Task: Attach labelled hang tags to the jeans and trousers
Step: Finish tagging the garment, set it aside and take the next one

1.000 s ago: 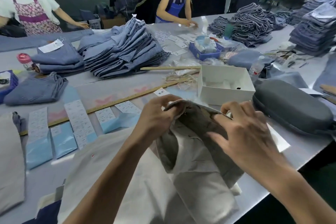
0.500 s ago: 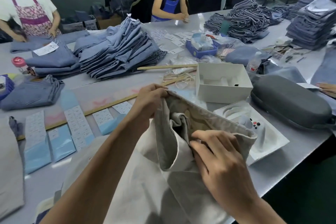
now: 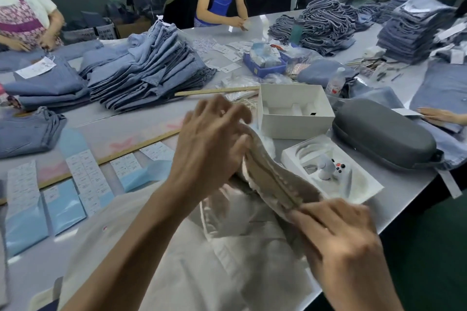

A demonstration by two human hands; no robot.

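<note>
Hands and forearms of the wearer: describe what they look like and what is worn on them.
Both forearms are bare to the bottom of the picture, with no sleeve in view. The left hand and right hand show no gloves, rings, watch or bracelet. Motion blur softens the fingertips.

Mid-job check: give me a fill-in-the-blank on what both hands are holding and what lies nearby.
Both hands, left hand and right hand, grip the waistband of the ____ cotton trousers.
The open white cardboard box lies left of the ____ zipped case.
The tall denim jeans stack is ____ in colour.
Missing: beige; grey; blue
</note>
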